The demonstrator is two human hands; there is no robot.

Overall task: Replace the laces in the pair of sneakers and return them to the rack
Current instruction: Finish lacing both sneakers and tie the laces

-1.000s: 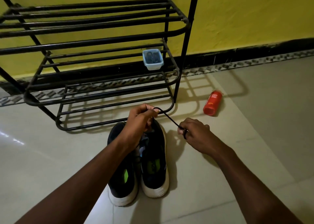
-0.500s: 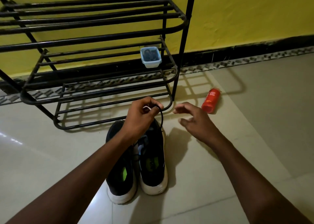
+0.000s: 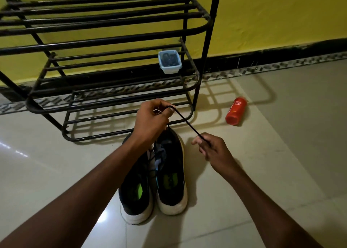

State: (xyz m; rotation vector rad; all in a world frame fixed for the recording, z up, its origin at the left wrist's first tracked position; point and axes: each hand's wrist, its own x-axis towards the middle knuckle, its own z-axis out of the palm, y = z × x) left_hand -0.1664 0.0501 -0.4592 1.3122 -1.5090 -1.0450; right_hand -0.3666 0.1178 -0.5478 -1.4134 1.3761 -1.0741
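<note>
From the head view, down on the pale tiled floor (image 3: 281, 172), a pair of black knit sneakers with thick white soles (image 3: 170, 172) stands side by side, touching, heels toward the person and toes pointing at the black metal tube rack (image 3: 112, 41). They sit just in front of its lowest shelf, not on it. Neon green patches show on the insoles, and there's print on them, too small to read.

Now the hands. The left hand (image 3: 150, 121) is above the toe of the right-hand sneaker, fingers curled tight and pinching a thin black shoelace (image 3: 185, 121). A speck of white shows between those fingers, and I can't tell what it is. From there the shoelace runs taut and slanting down to the right hand (image 3: 214, 150), whose thumb and fingers pinch it just off the shoe's outer side. A short stretch also drops from the left hand toward the shoe's toe.

On the rack's middle shelf, at its right end, sits a small pale blue plastic tub (image 3: 170, 61) with something dark coiled inside. Right of the rack, well apart from the shoes, a red cylindrical bottle (image 3: 235, 110) lies on its side on the floor; its white lettering reads "FOAM BODY WASH". Behind it all there's a yellow plastered wall (image 3: 281, 12) with a black skirting strip (image 3: 281, 54) along its foot.
</note>
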